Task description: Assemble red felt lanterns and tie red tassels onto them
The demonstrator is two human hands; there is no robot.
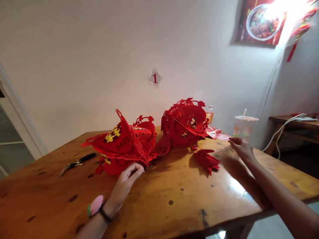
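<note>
My left hand (129,177) is closed in a pinch at the near lower edge of a red paper lantern (119,141) with gold ornaments and "love" lettering. Whatever lies between those fingertips is hidden or too thin to see. A second red paper lantern (184,126) rests behind and to the right. Over the table's right side, my right hand (242,151) has thumb and forefinger pressed together. Its fingertips meet the edge of a flat, pale pink round thing (223,137), but I cannot tell whether they grip it. A red paper tassel (206,161) lies between the hands.
Pliers (77,163) with black handles lie on the wooden table (174,205), left of the near lantern. At the back right are a plastic cup (245,127) with a straw, a shiny red wrapper (213,132) and an orange-labelled bottle (209,116). A white cable (279,131) hangs beyond.
</note>
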